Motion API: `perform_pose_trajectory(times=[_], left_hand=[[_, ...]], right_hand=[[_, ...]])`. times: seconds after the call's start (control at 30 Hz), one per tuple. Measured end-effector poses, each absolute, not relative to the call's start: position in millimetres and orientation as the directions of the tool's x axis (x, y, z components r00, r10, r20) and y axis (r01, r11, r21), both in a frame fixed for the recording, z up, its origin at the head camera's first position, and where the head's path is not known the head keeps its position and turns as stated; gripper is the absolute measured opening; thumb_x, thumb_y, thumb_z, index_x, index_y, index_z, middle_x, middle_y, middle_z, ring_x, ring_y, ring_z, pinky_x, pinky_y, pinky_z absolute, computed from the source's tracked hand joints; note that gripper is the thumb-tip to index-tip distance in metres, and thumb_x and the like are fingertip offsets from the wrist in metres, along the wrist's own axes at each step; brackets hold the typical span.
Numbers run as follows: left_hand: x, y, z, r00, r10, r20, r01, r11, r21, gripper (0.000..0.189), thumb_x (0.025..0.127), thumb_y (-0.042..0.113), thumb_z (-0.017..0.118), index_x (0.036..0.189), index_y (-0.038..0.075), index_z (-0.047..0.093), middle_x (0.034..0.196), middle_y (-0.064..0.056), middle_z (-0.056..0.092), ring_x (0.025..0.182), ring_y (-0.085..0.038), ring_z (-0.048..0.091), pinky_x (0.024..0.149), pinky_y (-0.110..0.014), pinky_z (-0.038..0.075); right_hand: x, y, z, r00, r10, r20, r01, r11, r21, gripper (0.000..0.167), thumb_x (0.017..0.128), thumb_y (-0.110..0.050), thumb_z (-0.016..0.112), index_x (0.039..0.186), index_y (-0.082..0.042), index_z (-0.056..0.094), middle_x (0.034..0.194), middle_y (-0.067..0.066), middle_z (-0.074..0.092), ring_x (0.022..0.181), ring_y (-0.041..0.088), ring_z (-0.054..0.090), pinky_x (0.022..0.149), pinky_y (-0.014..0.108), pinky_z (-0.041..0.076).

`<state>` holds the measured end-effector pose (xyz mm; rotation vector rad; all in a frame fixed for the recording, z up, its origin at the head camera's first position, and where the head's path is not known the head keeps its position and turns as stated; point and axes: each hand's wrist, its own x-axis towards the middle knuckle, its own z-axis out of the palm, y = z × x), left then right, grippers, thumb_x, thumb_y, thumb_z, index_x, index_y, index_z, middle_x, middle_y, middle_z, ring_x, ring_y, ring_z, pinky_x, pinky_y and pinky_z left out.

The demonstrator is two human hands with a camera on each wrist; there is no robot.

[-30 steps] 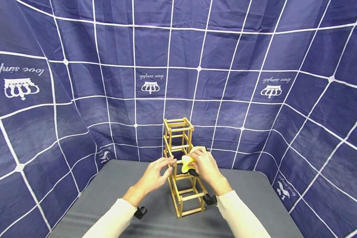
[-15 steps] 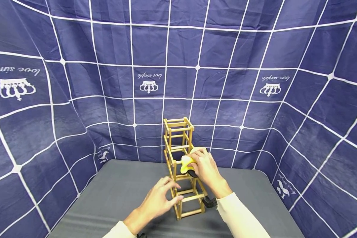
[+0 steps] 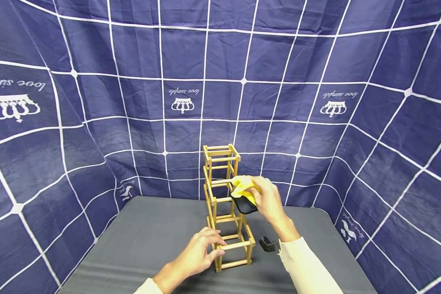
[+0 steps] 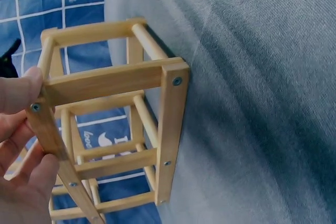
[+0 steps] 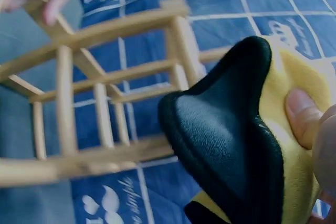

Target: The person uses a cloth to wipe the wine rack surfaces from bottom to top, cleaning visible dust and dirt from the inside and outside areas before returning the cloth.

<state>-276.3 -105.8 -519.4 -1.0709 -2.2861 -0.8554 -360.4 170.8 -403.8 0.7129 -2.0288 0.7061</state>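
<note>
Standing upright on a grey table (image 3: 158, 228), a wooden rack (image 3: 223, 200) climbs in open steps, its lowest tier at the near end and its tallest at the far end. The left hand (image 3: 200, 255) is clamped on the near left corner of that lowest tier, thumb over the corner and fingers against the post. The right hand (image 3: 268, 200) pinches a yellow cloth (image 3: 243, 190) with a black face and a thick black rim, at the right side of the middle tier; from where I stand, I cannot tell whether the rim touches the wood. Grey surface spreads wide to the left of the rack and less widely to the right, where a black mount (image 3: 269, 245) sits below the right wrist. A blue drape (image 3: 183, 139) ruled with white lines rises along the table's back edge and walls in both sides; the tallest tier stands nearest its rear stretch. Gaps between the bars run through every tier.
</note>
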Motion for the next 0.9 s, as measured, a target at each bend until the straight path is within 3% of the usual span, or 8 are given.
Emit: perform_pose_trajectory(times=[0.2,0.43,0.57,0.73,0.8,0.9], left_hand=[[-278,-119,-520,-0.559,0.537,0.632,0.824,0.448,0.348,0.022,0.094,0.012,0.095,0.113,0.019,0.087,0.122,0.006,0.088,0.126,-0.026,0.080,0.107,-0.049,0.069],[-280,-129,-518,-0.548,0.577,0.606,0.836,0.412,0.364,0.022,0.095,0.013,0.094,0.113,0.022,0.086,0.119,0.009,0.087,0.132,-0.027,0.079,0.109,-0.053,0.068],[-282,-130,-518,-0.529,0.586,0.614,0.848,0.386,0.362,0.024,0.092,0.010,0.096,0.112,0.020,0.086,0.115,0.008,0.087,0.131,-0.026,0.080,0.109,-0.049,0.069],[-285,-131,-520,-0.516,0.591,0.619,0.856,0.379,0.352,0.023,0.092,0.013,0.096,0.111,0.019,0.087,0.114,0.008,0.087,0.131,-0.025,0.080,0.110,-0.048,0.069],[-285,-131,-520,-0.522,0.593,0.613,0.853,0.383,0.355,0.021,0.093,0.015,0.095,0.112,0.020,0.087,0.115,0.009,0.087,0.132,-0.025,0.079,0.110,-0.048,0.069],[-284,-133,-521,-0.526,0.598,0.604,0.850,0.382,0.363,0.019,0.096,0.018,0.093,0.113,0.022,0.086,0.116,0.010,0.087,0.133,-0.024,0.079,0.110,-0.049,0.069]], right_hand=[[-362,190,-388,-0.534,-0.133,0.835,-0.674,0.663,-0.326,0.040,0.097,-0.004,0.090,0.134,-0.008,0.076,0.123,0.014,0.087,0.109,0.038,0.084,0.091,0.058,0.066],[-369,195,-391,-0.527,-0.272,0.805,-0.722,0.643,-0.255,0.038,0.091,-0.006,0.096,0.127,-0.008,0.084,0.116,0.012,0.086,0.104,0.035,0.083,0.089,0.056,0.067],[-369,193,-395,-0.592,-0.395,0.702,-0.738,0.615,-0.276,0.033,0.097,-0.012,0.093,0.130,-0.009,0.087,0.124,0.010,0.087,0.117,0.034,0.083,0.100,0.056,0.068],[-360,195,-396,-0.675,-0.504,0.539,-0.727,0.582,-0.366,0.036,0.111,-0.017,0.080,0.147,-0.017,0.082,0.150,0.006,0.081,0.143,0.034,0.076,0.120,0.059,0.062],[-357,197,-397,-0.661,-0.534,0.527,-0.744,0.561,-0.364,0.039,0.112,-0.014,0.078,0.151,-0.016,0.079,0.152,0.007,0.080,0.139,0.030,0.078,0.119,0.056,0.064],[-357,198,-400,-0.609,-0.547,0.574,-0.780,0.542,-0.311,0.041,0.108,-0.010,0.082,0.149,-0.012,0.076,0.143,0.007,0.083,0.120,0.023,0.081,0.104,0.049,0.069]])
